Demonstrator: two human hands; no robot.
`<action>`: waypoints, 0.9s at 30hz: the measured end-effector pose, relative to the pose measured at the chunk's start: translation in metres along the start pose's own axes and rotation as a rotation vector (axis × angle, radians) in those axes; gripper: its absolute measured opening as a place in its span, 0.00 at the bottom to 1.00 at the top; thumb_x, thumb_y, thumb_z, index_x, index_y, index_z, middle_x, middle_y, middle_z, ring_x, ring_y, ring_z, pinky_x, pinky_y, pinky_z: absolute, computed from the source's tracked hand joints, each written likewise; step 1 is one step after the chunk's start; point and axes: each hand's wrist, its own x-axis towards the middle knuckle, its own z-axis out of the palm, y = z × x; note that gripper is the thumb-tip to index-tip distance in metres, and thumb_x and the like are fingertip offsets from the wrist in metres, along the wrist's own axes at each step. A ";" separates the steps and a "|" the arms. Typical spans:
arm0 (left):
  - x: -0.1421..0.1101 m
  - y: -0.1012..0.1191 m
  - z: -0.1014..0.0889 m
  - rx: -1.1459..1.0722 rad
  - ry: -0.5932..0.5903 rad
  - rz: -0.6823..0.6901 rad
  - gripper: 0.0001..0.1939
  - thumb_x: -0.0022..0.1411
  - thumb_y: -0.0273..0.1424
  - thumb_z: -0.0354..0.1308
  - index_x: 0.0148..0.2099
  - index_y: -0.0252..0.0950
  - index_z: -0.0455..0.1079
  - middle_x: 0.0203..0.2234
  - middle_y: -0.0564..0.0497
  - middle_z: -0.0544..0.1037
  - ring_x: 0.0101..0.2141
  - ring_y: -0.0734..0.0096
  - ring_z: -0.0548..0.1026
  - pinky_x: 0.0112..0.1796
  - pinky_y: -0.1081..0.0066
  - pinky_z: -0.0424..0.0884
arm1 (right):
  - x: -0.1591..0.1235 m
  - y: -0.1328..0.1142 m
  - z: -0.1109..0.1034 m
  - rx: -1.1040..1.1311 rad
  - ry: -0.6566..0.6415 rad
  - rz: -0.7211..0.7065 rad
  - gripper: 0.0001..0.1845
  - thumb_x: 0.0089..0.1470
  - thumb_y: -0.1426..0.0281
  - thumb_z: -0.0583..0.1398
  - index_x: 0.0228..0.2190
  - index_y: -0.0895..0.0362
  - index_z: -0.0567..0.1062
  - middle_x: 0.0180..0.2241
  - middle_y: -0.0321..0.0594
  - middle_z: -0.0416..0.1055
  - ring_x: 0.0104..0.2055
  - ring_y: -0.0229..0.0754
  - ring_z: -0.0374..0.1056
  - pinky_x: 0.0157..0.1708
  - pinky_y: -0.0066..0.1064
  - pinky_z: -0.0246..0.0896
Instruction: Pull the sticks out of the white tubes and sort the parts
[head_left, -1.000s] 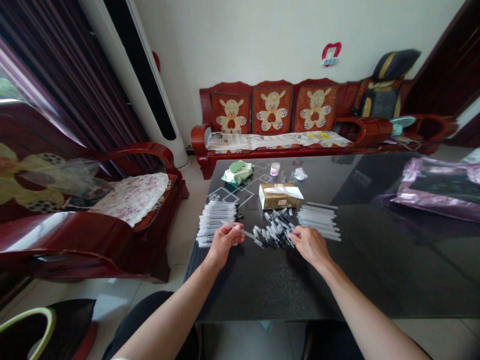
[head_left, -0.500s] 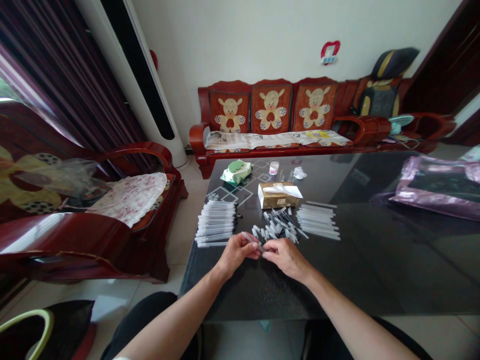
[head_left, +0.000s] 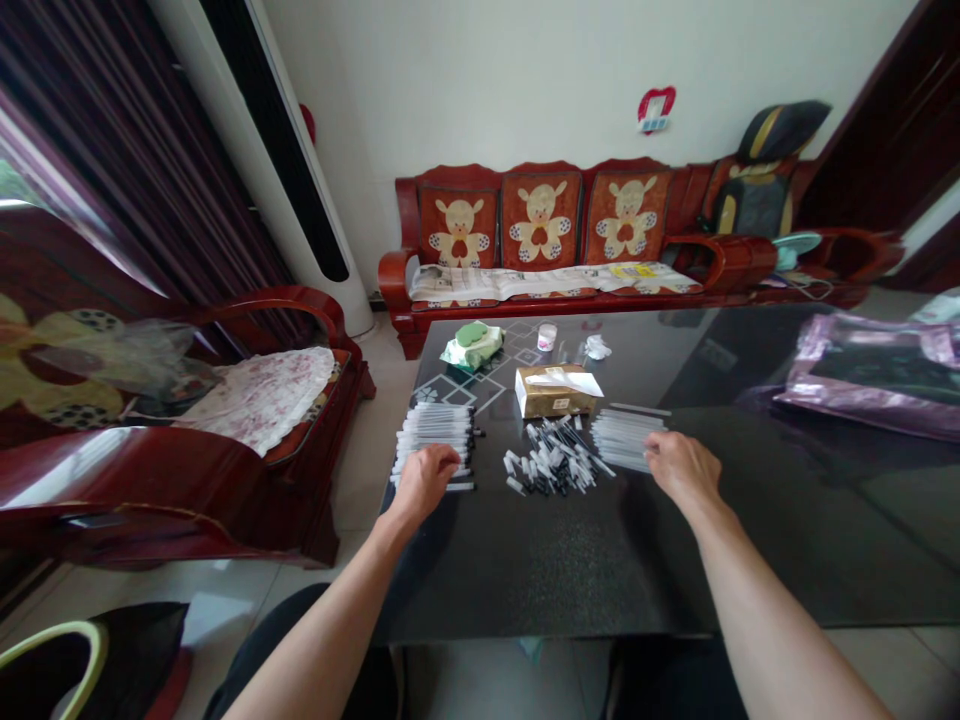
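Note:
My left hand [head_left: 427, 480] is over the near part of a row of capped pens [head_left: 435, 420], translucent with black ends, at the table's left. Its fingers are curled down on a pen, mostly hidden beneath them. My right hand [head_left: 684, 468] reaches to a row of whitish pen barrels [head_left: 622, 432], fingertips pinched at their right end. Between the hands lies a loose heap of pen caps and small black parts [head_left: 556, 458], with one cap [head_left: 515, 485] at its near left edge.
Behind the heap on the dark glossy table [head_left: 570, 580] stands a gold tissue box [head_left: 555, 402]. Farther back are a wet-wipes pack [head_left: 472, 346], a small jar [head_left: 547, 337] and crumpled tissue [head_left: 598, 347]. A purple plastic package [head_left: 870, 375] lies at right.
My hands were together in front of the heap, holding a pen. They have parted: the left moved to the row of pens, the right to the row of barrels.

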 end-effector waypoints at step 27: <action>-0.018 0.030 0.019 0.340 -0.280 0.197 0.07 0.62 0.29 0.51 0.41 0.39 0.69 0.34 0.50 0.75 0.36 0.68 0.74 0.37 0.73 0.64 | -0.064 -0.095 0.012 0.757 -0.280 -0.406 0.18 0.56 0.61 0.51 0.24 0.58 0.74 0.22 0.39 0.74 0.19 0.36 0.66 0.22 0.26 0.58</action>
